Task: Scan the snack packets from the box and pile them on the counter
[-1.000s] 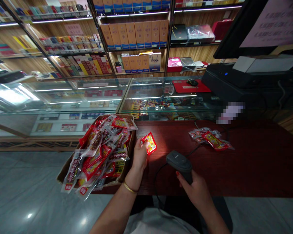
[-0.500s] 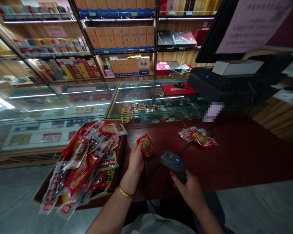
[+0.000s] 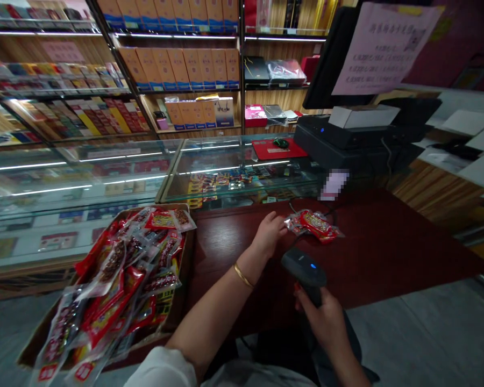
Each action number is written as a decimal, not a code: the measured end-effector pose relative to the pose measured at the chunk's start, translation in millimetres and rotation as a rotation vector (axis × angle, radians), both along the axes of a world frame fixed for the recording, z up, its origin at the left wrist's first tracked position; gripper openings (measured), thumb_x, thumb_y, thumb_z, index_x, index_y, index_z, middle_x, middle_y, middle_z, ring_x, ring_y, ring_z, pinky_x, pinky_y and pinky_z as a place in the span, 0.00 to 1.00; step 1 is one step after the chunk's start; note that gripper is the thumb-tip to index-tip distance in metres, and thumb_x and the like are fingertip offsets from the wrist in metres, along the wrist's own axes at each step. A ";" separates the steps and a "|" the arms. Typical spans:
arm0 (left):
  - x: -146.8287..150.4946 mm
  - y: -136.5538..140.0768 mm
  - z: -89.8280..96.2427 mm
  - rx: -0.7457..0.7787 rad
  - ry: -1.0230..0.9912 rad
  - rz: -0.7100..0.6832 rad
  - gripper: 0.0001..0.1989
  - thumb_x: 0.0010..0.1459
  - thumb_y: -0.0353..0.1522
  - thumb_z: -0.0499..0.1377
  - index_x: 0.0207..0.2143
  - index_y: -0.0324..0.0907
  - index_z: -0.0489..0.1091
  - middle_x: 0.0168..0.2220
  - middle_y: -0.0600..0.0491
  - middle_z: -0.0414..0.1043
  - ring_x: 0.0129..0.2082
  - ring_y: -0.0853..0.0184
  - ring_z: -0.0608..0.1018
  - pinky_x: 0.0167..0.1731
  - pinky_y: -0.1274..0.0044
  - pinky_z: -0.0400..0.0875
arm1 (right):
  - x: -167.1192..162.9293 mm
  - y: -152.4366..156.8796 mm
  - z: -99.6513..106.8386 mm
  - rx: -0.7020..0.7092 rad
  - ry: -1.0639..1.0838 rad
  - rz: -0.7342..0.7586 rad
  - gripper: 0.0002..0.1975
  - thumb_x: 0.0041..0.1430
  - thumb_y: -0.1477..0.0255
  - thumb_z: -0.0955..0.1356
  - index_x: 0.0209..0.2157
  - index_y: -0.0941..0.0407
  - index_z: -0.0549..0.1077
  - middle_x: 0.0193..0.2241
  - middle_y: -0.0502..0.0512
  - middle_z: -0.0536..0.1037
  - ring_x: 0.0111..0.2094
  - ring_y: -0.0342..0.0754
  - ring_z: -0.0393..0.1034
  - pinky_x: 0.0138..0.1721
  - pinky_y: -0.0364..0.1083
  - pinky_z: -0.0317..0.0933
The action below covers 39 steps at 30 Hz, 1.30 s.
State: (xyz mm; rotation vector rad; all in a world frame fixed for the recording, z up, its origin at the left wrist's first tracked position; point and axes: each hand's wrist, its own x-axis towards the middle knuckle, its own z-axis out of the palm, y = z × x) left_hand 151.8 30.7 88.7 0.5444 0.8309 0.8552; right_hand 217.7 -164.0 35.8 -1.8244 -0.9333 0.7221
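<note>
My left hand (image 3: 269, 234), with a gold bangle (image 3: 243, 274) on its wrist, is stretched out to the near left edge of a small pile of snack packets (image 3: 294, 222). Its fingers look loosely extended, and no packet shows in them. Red packets (image 3: 319, 226) lie on top of that pile. My right hand (image 3: 322, 312) is wrapped round the handle of a dark barcode scanner (image 3: 304, 267) with a lit blue light. To the left stands an open cardboard box (image 3: 185, 258) heaped with red and clear snack packets (image 3: 123, 279).
The dark red wooden table (image 3: 387, 242) borders a glass display counter (image 3: 221, 156). A red mouse pad (image 3: 266, 150) with a mouse (image 3: 280, 143) lies on the glass. A monitor (image 3: 331, 59) stands at the right beside a black machine (image 3: 347, 145); boxed goods (image 3: 185, 67) fill the back shelves.
My left hand has moved right from beside the box to the pile, and the red packet it held is no longer in its fingers. My right hand and the scanner shifted slightly right.
</note>
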 end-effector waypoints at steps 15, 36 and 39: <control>-324.4 -66.8 71.9 0.875 1.770 0.260 0.19 0.62 0.38 0.58 0.52 0.42 0.78 0.50 0.43 0.82 0.51 0.50 0.81 0.56 0.60 0.72 | -43.2 31.4 -9.4 0.030 0.007 0.293 0.26 0.55 0.44 0.71 0.31 0.55 0.80 0.21 0.55 0.82 0.23 0.53 0.78 0.27 0.47 0.70; -326.2 -118.1 68.1 0.912 1.804 0.423 0.17 0.66 0.42 0.55 0.45 0.48 0.82 0.53 0.46 0.80 0.51 0.53 0.79 0.57 0.60 0.71 | -46.7 27.6 -9.5 0.013 0.005 0.251 0.29 0.52 0.41 0.71 0.30 0.55 0.80 0.22 0.57 0.83 0.23 0.54 0.78 0.26 0.47 0.71; -314.1 -116.7 73.3 0.890 1.618 0.636 0.17 0.65 0.44 0.58 0.46 0.47 0.82 0.52 0.48 0.81 0.52 0.54 0.79 0.58 0.60 0.70 | -44.5 26.2 -12.0 0.003 0.034 0.245 0.28 0.53 0.42 0.71 0.31 0.56 0.80 0.22 0.57 0.83 0.24 0.53 0.78 0.26 0.46 0.71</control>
